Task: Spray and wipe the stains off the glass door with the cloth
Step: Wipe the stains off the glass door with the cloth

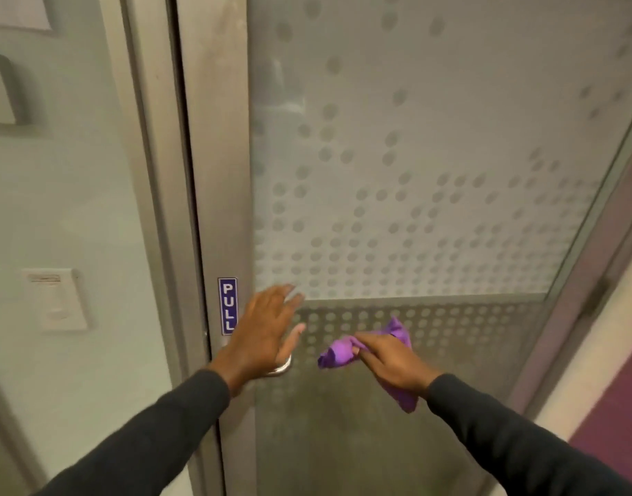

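Note:
The glass door [432, 145] fills the view, frosted with a dotted pattern and set in a brushed metal frame [217, 173]. A smeared patch shows on the glass near the upper left. My right hand [389, 359] presses a crumpled purple cloth [337, 354] against the lower dotted band of the glass. My left hand [260, 334] is open with fingers spread, over the frame's edge and the glass, covering most of a round metal handle [284, 366]. No spray bottle is in view.
A blue PULL sticker [227, 306] is on the door frame beside my left hand. A white wall switch plate [56, 298] is on the wall at left. A purple wall panel [615, 406] lies at the lower right.

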Demonstrator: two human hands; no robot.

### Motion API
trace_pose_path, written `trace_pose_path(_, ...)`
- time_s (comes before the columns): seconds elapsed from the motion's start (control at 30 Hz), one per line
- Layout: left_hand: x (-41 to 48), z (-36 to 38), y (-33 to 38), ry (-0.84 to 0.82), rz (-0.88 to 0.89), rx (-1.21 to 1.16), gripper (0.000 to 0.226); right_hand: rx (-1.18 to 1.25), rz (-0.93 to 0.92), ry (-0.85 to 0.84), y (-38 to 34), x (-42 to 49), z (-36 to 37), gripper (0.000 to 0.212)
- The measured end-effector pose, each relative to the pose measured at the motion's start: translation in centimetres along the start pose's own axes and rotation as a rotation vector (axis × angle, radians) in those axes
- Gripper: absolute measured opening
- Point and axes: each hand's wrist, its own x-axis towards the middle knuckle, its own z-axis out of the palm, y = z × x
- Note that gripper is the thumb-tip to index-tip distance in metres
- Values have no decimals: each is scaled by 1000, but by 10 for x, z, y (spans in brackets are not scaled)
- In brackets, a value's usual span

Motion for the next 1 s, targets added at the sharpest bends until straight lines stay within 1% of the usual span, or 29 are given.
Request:
trace_pose_path(0.07,-24,24,28,-74,-26,-153,45,283,225,116,9,-24,11,33)
trace_pose_path(0.13,-44,43,59,-129,-54,-336,27,570,398,214,9,-47,24,33)
trace_pose_path(0.17,-54,51,75,-165,-97,-444,25,699,472,250,5,-58,31,31)
trace_pose_path(0.23,-72,64,107,-281,-248,-690,40,902,592,311,-5,-81,41,27)
trace_pose_path(0.33,-85,68,152,-441,-554,-1117,60,1023,705,382,-32,-113,44,26)
trace_pose_path(0.4,-84,65,177,-544,-753,-1342,61,1004,740,424,-52,-133,43,29)
trace_pose_path(0.47,-84,59,197,-643,-830,-1501,58,975,744,430,-74,-154,42,36)
trace_pose_path(0.53,-89,51,211,-719,-807,-1641,56,1032,751,364,-95,-173,44,49)
trace_pose_path(0.6,-96,36,225,-737,-753,-1689,44,1078,763,338,-110,-194,47,66)
trace_pose_path(0.67,-104,20,239,-727,-723,-1632,40,1115,770,391,-122,-220,45,79)
trace_pose_path(0.73,-114,1,252,-726,-755,-1548,31,1150,792,510,-135,-254,41,75)
trace_pose_path(0.77,-119,-9,257,-743,-774,-1523,26,1160,815,591,-142,-274,39,68)
trace_pose_path(0.8,-124,-21,263,-768,-779,-1510,23,1151,854,668,-149,-296,38,68)
trace_pose_path(0.87,-132,-49,275,-819,-746,-1501,21,1113,975,735,-156,-339,47,77)
trace_pose_path(0.93,-140,-78,289,-868,-702,-1525,19,1191,1115,716,-167,-378,61,87)
trace_pose_path(1.0,-149,-105,301,-938,-656,-1586,16,1411,1210,628,-179,-410,80,90)
